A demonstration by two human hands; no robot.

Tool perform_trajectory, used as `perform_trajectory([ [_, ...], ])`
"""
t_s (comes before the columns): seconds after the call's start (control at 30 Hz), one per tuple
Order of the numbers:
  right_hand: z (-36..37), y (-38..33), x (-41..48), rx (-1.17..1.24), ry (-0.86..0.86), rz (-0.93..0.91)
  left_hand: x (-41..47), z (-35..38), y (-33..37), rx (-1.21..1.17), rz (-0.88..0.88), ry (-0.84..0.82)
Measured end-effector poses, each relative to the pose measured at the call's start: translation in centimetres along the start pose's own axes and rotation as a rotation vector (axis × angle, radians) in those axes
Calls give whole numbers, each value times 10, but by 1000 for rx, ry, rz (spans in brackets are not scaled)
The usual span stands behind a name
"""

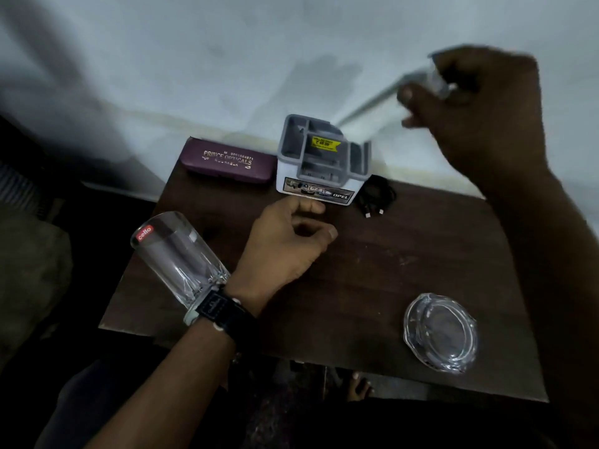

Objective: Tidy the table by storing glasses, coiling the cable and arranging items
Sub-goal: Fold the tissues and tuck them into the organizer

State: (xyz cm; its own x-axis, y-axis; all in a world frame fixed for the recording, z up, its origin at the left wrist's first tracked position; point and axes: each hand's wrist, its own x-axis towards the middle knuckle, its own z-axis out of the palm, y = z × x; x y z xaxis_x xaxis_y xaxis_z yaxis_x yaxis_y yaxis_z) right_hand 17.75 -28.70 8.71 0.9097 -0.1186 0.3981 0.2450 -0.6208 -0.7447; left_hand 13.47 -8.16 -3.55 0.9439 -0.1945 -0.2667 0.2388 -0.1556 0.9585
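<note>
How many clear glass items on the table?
2. A tall tumbler stands at the table's front-left, beside the left wrist. A round glass dish sits front-right. The right hand holds something blurred above the table; it may be another.

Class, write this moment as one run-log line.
right hand: raised, holding blurred object | left hand: by organizer | cable: coiled | case: closed

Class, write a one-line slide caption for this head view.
Left hand steadies a grey desk organiser while the right hand lifts a blurred pen-like item above it.
</note>
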Motion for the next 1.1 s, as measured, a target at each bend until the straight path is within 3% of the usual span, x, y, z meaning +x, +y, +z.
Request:
perform_trajectory([
  [0.1,11,-8,36,-211,-95,-128,2,0,-5,135,36,2],
  [0.27,37,-1,54,-402,-216,-183,2,-1,-6,212,75,-16],
  [0.83,73,31,46,-474,-409,-67,5,-1,-10,250,128,12],
  [1.1,69,36,33,-406,-389,-13,6,1,-13,260,137,29],
])
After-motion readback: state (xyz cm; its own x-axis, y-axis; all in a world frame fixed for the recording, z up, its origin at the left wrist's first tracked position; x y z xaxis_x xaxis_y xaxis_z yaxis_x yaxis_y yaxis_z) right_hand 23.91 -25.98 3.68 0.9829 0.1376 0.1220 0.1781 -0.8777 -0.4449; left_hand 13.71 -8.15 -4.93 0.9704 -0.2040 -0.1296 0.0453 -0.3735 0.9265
